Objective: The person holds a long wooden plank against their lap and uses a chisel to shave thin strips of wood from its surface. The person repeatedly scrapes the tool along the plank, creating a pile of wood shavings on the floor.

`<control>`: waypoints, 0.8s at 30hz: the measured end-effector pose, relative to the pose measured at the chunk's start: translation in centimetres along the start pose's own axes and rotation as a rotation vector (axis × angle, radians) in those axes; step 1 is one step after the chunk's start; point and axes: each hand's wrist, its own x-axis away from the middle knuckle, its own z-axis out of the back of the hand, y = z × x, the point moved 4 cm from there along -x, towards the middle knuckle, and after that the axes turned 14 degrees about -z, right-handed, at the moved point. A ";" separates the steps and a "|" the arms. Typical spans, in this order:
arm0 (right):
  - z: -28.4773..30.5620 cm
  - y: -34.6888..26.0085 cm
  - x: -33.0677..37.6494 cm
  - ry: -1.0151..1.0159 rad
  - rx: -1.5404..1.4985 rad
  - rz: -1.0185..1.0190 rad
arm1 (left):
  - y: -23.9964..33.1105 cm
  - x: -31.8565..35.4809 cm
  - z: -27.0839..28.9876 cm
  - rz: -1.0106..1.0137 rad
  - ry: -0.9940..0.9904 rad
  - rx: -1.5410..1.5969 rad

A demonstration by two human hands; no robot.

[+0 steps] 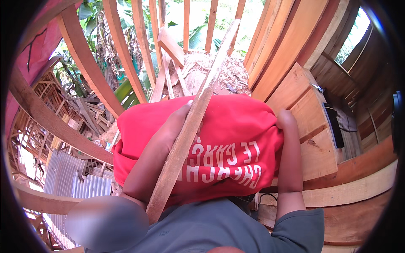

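A long, narrow wooden strip [181, 147] slants from near my body up toward the far middle, its far end bright in the sunlight. My left hand [184, 117] is closed around it about midway, with fingertips showing at its right side. Beneath the strip, a bulky red cloth [240, 130] with white lettering spreads between my arms. At the cloth's right edge rests my right hand [287, 119], its wrist bent. The fingers there are turned away and hidden, so their grip cannot be made out.
Upright wooden slats [141, 38] stand ahead and at the left. Wide planks [287, 38] and a wooden panel [303, 122] with a dark flat object [333, 125] are at the right. Beyond lie wood shavings [228, 69], an offcut [171, 46] and corrugated sheets [69, 177].
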 end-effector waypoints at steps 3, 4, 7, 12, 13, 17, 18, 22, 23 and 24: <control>5.3 -3.7 4.0 0.140 -0.166 0.076 | 0.1 1.9 -0.4 -0.021 -0.010 0.008; 8.0 -4.9 5.8 0.243 -0.283 0.107 | 0.0 2.2 -0.3 -0.031 -0.030 0.016; 10.7 -9.3 6.7 -0.116 -0.387 0.274 | 0.5 3.8 -0.5 -0.053 -0.052 0.022; 8.1 -11.2 3.2 -0.462 0.145 0.395 | 0.6 4.9 -2.5 -0.084 -0.129 0.047; 7.9 -11.1 2.3 -0.514 0.214 0.421 | 0.7 5.2 -2.8 -0.087 -0.139 0.042; 5.5 -11.5 -0.9 -0.593 0.508 0.482 | 0.7 5.9 -3.3 -0.081 -0.107 0.070; 5.2 -11.9 -1.5 -0.574 0.602 0.509 | 0.7 5.9 -3.3 -0.081 -0.101 0.086; 3.2 -16.1 -2.4 -0.527 0.777 0.615 | 1.3 5.3 -2.3 -0.064 -0.081 0.049; 2.8 -17.7 -2.5 -0.516 0.760 0.637 | 1.3 4.9 -1.7 -0.066 -0.082 0.044; 2.2 -18.9 -2.3 -0.513 0.736 0.653 | 1.1 4.5 -1.5 -0.062 -0.085 0.044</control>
